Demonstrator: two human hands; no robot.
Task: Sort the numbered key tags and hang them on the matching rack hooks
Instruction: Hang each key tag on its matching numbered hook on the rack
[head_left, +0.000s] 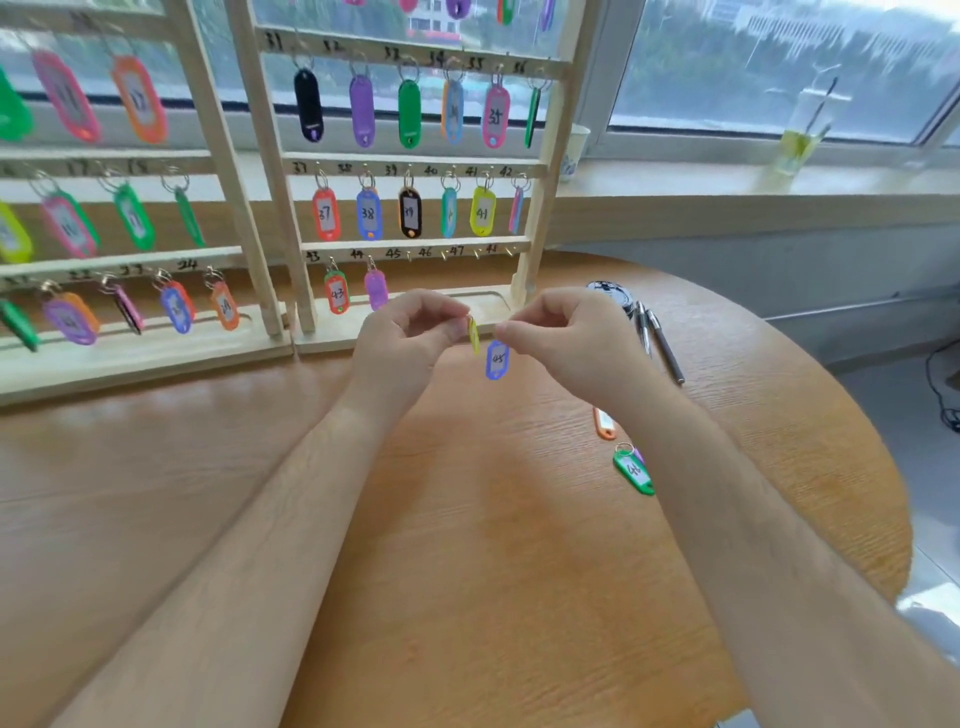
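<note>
Both hands are up in the air over the middle of the table (467, 519), close together. The left hand (410, 332) pinches a yellow tag (474, 336) with its fingertips. We see that tag from its thin side. The right hand (561, 332) pinches the top of a blue tag (497, 359) marked 45. The blue tag hangs straight down, long side up and down, with its number facing us. The two tags are just beside each other. I cannot tell if their rings are hooked together.

The rack (415, 244) stands at the far edge of the table. Its bottom row has a bare hook 45 (409, 256), next to the purple tag (376, 289). That hook is up and to the left of the blue tag, right above the left hand. I think the right hand must carry the blue tag across, past the left hand, to reach it.

A green tag (632, 472) and an orange tag (604, 423) lie near the right edge of the table, waiting.
</note>
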